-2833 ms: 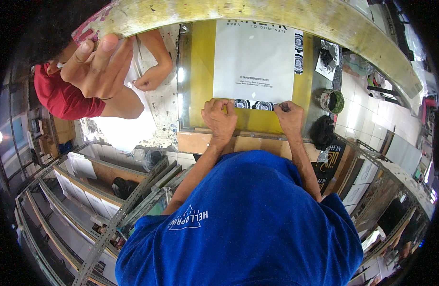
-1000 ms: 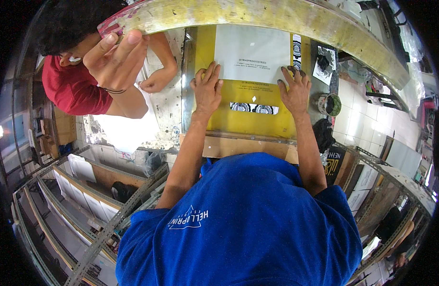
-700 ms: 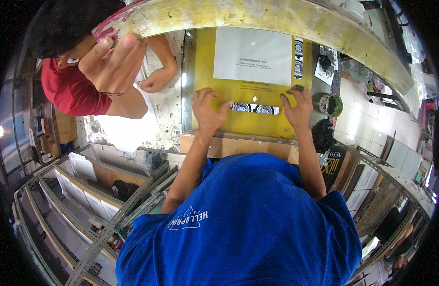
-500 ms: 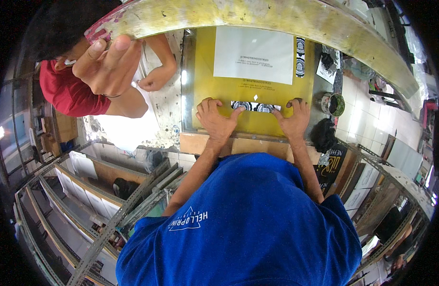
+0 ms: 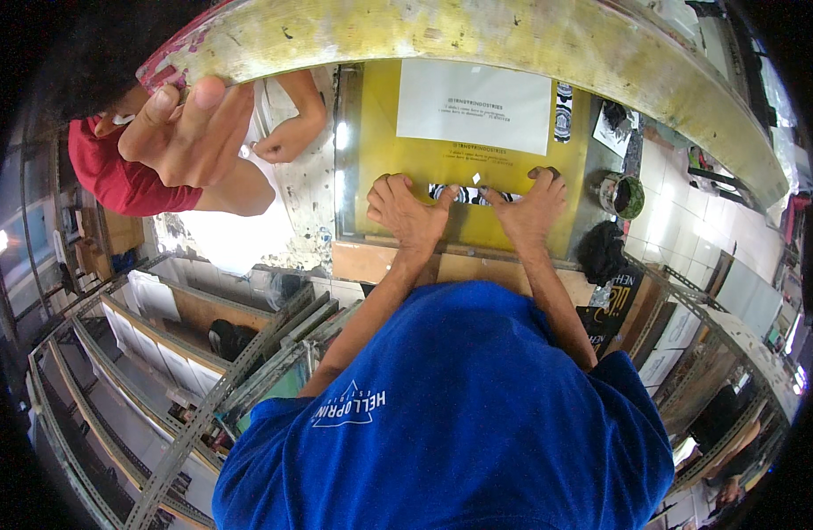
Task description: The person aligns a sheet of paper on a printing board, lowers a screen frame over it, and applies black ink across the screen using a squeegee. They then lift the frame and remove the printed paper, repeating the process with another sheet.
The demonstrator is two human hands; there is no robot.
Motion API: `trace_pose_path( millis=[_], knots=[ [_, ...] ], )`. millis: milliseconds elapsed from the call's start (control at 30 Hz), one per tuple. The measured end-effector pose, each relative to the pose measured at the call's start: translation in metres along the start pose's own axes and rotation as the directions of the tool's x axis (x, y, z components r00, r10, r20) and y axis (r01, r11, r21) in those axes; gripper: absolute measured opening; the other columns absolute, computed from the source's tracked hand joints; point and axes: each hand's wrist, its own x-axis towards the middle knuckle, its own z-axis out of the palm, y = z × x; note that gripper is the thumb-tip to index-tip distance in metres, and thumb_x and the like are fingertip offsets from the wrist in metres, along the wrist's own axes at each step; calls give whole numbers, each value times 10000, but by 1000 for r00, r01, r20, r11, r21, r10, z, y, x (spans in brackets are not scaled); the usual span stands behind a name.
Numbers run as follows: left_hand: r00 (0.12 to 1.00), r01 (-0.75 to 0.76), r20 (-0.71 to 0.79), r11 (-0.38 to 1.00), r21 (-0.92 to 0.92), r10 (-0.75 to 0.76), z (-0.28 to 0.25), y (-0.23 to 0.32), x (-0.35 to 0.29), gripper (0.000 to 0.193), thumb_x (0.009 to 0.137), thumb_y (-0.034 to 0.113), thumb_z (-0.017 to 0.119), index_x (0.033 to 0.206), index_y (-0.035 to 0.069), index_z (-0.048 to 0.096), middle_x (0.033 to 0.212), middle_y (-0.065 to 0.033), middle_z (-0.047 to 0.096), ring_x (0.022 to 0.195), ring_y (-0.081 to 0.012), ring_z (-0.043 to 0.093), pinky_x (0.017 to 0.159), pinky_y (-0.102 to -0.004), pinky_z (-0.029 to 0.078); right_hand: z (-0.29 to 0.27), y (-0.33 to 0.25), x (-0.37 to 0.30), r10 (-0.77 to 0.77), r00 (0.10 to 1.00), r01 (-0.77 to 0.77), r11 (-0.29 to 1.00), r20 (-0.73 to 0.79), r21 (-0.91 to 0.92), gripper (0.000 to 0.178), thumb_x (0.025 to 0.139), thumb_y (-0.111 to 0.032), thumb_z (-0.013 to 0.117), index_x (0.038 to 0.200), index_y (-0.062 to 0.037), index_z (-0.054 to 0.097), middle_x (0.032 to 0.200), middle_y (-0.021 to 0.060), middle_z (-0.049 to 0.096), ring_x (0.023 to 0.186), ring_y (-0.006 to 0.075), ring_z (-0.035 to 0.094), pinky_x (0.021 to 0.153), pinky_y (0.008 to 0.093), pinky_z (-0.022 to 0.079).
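Observation:
On a yellow sheet (image 5: 389,150) lies a short strip with a black-and-white pattern (image 5: 467,195). My left hand (image 5: 408,215) rests at the strip's left end, fingers bent and apart, with the thumb on the strip. At the other end my right hand (image 5: 528,212) has its thumb on the strip and its fingers spread and bent over the yellow sheet. Both hands cover parts of the strip's ends. Beyond them is a white sheet with small print (image 5: 473,102). A similar patterned strip (image 5: 563,113) stands along its right side.
A paint-stained, yellowish frame edge (image 5: 424,34) arches across the top. A co-worker's hand (image 5: 184,132) touches its left end; the co-worker's other hand (image 5: 290,140) is beside the table. On the right stand a stained tub (image 5: 620,194) and a black crumpled cloth (image 5: 603,247).
My right hand has shifted left, toward my left hand, and its thumb now covers more of the strip. My left hand has barely moved.

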Motion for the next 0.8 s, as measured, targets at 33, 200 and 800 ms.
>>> trace_pose_path(
  millis=[33,200,800],
  knots=[
    [1000,-1,-3,1000,4,1,0,0,0,693,591,467,928,1018,75,548,1071,-108,489,1058,-340,442,868,-469,308,0,2,0,-3,1000,3,1000,-1,18,830,570,-454,951,1175,-55,548,1156,134,540,1102,336,503,901,486,385],
    [997,-59,43,998,14,58,1,-9,0,603,699,413,873,1097,68,580,1122,-116,509,1105,-351,449,902,-491,312,-2,34,6,-128,991,134,965,-39,224,708,683,-377,903,1229,-60,581,1184,151,559,1182,361,501,949,505,392],
    [878,-475,16,875,-94,479,3,-55,64,349,969,341,650,1238,130,723,1477,-91,544,1340,-345,441,1100,-534,303,-13,65,23,-463,876,468,884,-133,8,415,863,-264,746,1253,-125,709,1381,91,588,1250,385,489,1012,515,379]
  ],
)
